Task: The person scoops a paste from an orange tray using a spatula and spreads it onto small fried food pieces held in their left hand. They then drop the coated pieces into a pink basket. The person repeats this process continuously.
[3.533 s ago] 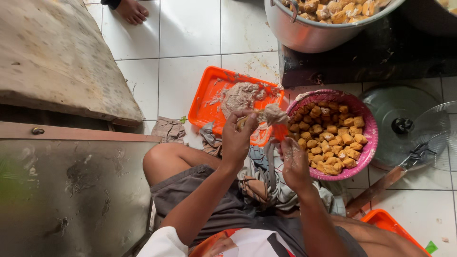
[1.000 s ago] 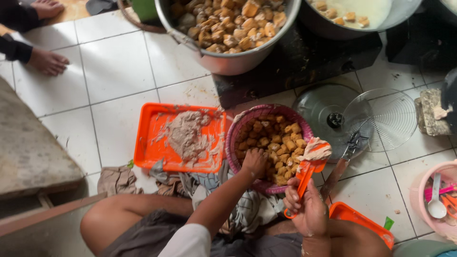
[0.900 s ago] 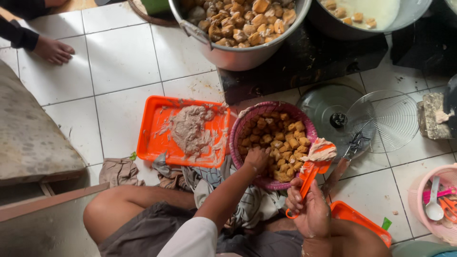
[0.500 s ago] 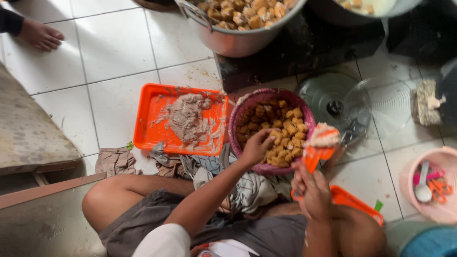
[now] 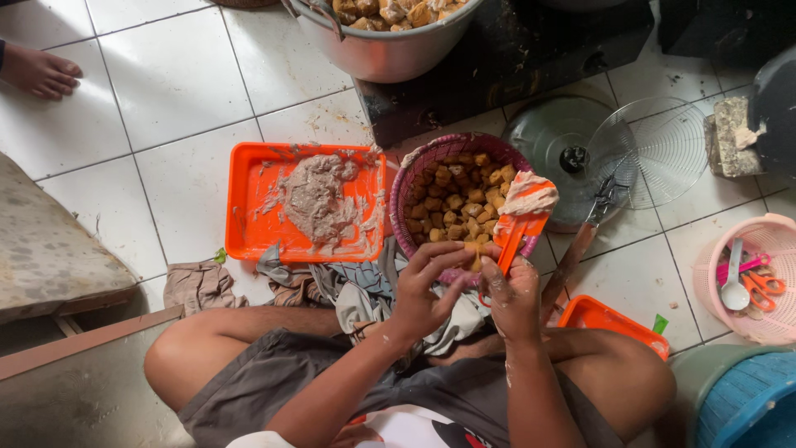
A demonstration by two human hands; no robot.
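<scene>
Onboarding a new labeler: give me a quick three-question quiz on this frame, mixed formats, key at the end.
1. True or false: the right hand holds an orange spatula loaded with pale paste.
2. The left hand pinches what? A) scissors B) a fried brown piece C) a spoon
3. Fill in: the orange tray of grey paste lies beside the ___ basket of fried pieces.

Key: 1 true; 2 B; 3 purple.
</scene>
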